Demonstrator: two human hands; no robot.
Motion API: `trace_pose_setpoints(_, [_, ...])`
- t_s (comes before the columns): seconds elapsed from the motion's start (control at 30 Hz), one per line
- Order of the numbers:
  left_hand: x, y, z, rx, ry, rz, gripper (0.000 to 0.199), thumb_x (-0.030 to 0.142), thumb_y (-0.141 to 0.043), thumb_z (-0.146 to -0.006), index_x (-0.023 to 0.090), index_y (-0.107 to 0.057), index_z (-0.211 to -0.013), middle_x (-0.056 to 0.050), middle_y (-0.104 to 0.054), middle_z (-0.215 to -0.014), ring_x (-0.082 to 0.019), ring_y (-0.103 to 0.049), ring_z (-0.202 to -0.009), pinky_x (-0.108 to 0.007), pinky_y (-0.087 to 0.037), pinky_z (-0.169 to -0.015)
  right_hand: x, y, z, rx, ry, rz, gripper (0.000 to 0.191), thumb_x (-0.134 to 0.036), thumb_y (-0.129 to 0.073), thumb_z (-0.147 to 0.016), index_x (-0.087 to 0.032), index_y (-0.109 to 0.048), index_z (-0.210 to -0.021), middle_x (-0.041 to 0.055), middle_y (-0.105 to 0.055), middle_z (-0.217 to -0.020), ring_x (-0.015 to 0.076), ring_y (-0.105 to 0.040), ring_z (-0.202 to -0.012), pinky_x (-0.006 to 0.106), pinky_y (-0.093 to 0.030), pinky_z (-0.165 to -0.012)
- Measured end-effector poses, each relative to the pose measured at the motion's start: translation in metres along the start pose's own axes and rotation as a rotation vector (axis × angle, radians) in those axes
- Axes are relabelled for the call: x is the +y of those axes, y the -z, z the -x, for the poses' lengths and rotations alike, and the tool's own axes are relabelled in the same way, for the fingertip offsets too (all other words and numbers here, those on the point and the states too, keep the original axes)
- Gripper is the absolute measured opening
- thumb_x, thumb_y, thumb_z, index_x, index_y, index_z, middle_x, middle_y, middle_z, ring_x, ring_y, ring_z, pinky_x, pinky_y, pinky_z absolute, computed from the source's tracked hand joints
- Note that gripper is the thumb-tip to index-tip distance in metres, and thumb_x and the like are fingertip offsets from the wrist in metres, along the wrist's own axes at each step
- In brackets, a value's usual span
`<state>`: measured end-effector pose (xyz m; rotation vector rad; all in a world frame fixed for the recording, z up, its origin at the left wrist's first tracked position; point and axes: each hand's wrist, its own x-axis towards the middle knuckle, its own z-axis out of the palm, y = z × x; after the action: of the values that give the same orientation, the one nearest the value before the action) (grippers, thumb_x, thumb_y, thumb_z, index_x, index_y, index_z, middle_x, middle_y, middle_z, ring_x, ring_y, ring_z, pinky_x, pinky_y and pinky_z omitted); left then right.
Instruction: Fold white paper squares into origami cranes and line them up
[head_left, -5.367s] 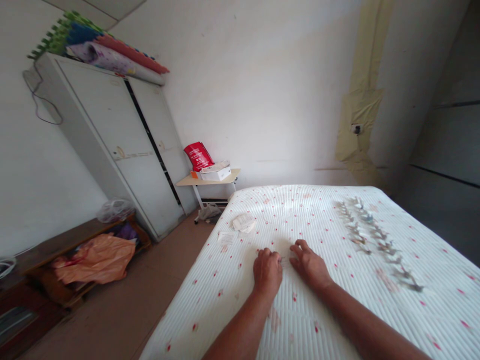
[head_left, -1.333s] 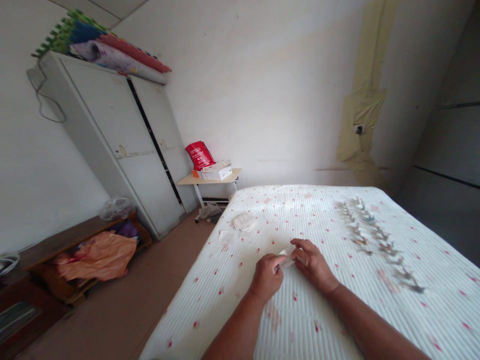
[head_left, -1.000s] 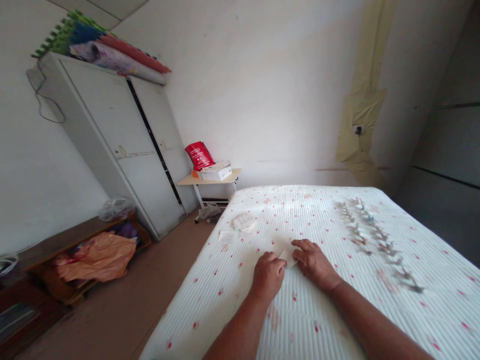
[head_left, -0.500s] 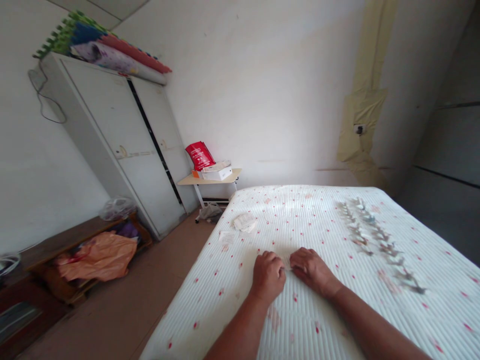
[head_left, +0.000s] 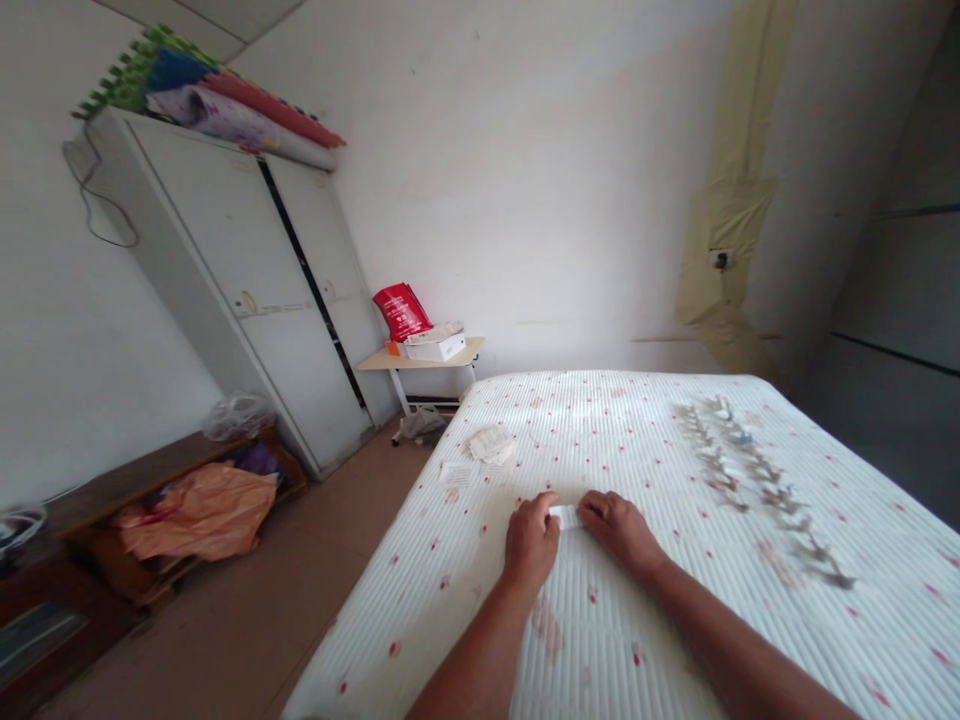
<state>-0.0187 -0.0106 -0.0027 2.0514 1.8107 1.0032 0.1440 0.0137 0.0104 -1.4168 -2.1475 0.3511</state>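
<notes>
Between my two hands is a small strip of white paper (head_left: 567,517), low over the quilted bedspread (head_left: 600,620). My left hand (head_left: 532,535) pinches its left end, thumb and fingers together. The right end is gripped by my right hand (head_left: 611,525), its fingers curled. Beyond my left hand lies a loose pile of printed paper pieces (head_left: 491,444), with a flatter piece (head_left: 455,474) beside it. To the right, several small folded figures (head_left: 772,480) stand in two slanting rows.
A small table (head_left: 420,362) with a red bag (head_left: 402,311) and a white box (head_left: 436,346) stands beyond the bed's far left corner. A grey cabinet (head_left: 225,250) and a low wooden shelf (head_left: 135,470) are at left.
The white strip shows more plainly between my hands. My left hand has shifted slightly up and left, its thumb and fingers now on the strip's end.
</notes>
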Motion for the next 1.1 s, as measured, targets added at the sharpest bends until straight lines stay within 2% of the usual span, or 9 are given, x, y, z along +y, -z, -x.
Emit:
trace_pose_setpoints(0.1, [0.004,0.001,-0.002,-0.025,0.030,-0.075,0.037,0.014,-0.045,-0.077,0.022,-0.053,-0.112,-0.003,-0.064,-0.093,-0.016,-0.056,-0.088,-0.029,-0.039,-0.085,-0.001,-0.003,0.000,0.040,0.011,0.042,0.024,-0.021,-0.039,-0.081,-0.019,-0.063,-0.076,0.0021,-0.063,-0.070,0.0143,-0.058,-0.067,0.022,-0.038,-0.062])
trace_pose_setpoints(0.23, [0.013,0.002,-0.002,-0.071,-0.009,-0.178,0.039,0.012,-0.045,-0.077,0.020,-0.051,-0.114,-0.006,-0.062,-0.096,-0.019,-0.054,-0.092,-0.032,-0.038,-0.088,-0.001,-0.002,0.000,0.038,0.067,0.071,0.021,-0.017,-0.044,-0.078,-0.020,-0.064,-0.083,0.0030,-0.066,-0.081,0.0157,-0.058,-0.077,0.024,-0.040,-0.069])
trace_pose_setpoints(0.47, [0.015,-0.002,0.001,-0.060,-0.025,-0.280,0.040,0.011,-0.046,-0.076,0.018,-0.049,-0.116,-0.008,-0.060,-0.094,-0.022,-0.052,-0.094,-0.035,-0.036,-0.087,0.000,-0.002,-0.002,0.006,-0.021,0.120,0.023,-0.016,-0.047,-0.076,-0.018,-0.061,-0.094,0.0053,-0.065,-0.080,0.0156,-0.060,-0.074,0.023,-0.041,-0.067])
trace_pose_setpoints(0.83, [0.025,0.007,0.006,-0.077,0.015,-0.348,0.022,0.015,-0.044,-0.080,0.022,-0.061,-0.093,-0.007,-0.058,-0.089,-0.022,-0.050,-0.091,-0.035,-0.036,-0.080,-0.003,-0.001,-0.001,0.023,-0.015,0.135,0.019,-0.014,-0.046,-0.075,-0.019,-0.059,-0.087,0.0031,-0.063,-0.077,0.0151,-0.057,-0.073,0.023,-0.039,-0.065])
trace_pose_setpoints(1.1, [0.024,0.008,0.005,-0.114,0.066,-0.406,0.019,0.026,-0.047,-0.080,0.025,-0.060,-0.094,-0.004,-0.055,-0.094,-0.021,-0.046,-0.095,-0.031,-0.036,-0.080,0.004,-0.008,-0.003,-0.024,0.051,0.190,0.021,-0.019,-0.047,-0.078,-0.020,-0.062,-0.091,0.0068,-0.056,-0.101,0.0177,-0.052,-0.091,0.026,-0.038,-0.077])
